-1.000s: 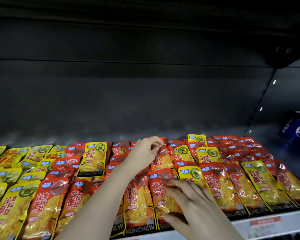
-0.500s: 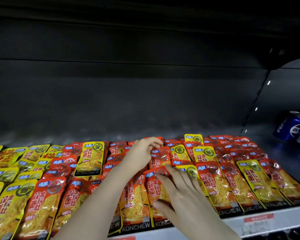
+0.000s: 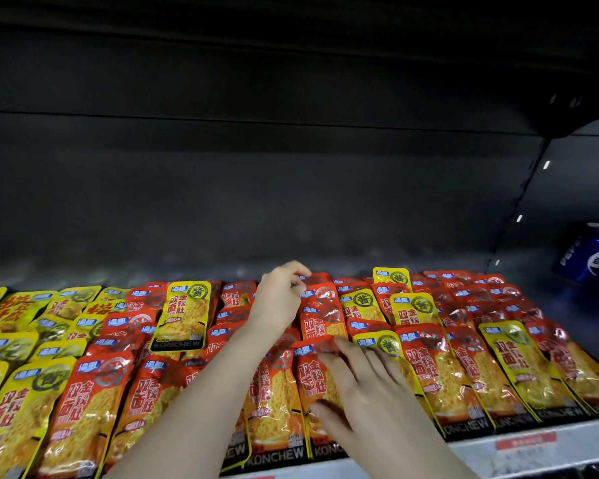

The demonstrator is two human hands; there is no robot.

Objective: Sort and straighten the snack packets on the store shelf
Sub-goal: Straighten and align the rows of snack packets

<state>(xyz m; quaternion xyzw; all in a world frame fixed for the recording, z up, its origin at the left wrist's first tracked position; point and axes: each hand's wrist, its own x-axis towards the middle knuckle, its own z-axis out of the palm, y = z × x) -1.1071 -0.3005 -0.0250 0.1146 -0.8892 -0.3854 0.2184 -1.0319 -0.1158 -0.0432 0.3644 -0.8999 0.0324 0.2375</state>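
Red and yellow snack packets lie in overlapping rows on the shelf [image 3: 585, 440]. My left hand [image 3: 279, 299] reaches to the back rows, its curled fingers pinching the top left edge of a red packet [image 3: 322, 316]. My right hand [image 3: 367, 399] lies flat with straight fingers on a front-row red packet [image 3: 306, 375], its fingertips near that packet's top. A yellow packet [image 3: 184, 312] sits askew on top of the red rows to the left. More yellow packets [image 3: 414, 309] are mixed into the red rows on the right.
Yellow packets [image 3: 14, 402] fill the shelf's left end. Blue Pepsi cans [image 3: 595, 257] stand at the back right beyond the packets. A red price tag [image 3: 526, 444] sits on the white front rail. The dark back wall and upper shelf close in above.
My right hand has slid up the front red packet toward the back rows. My left hand stays at the back red packet, fingers still curled on its edge.
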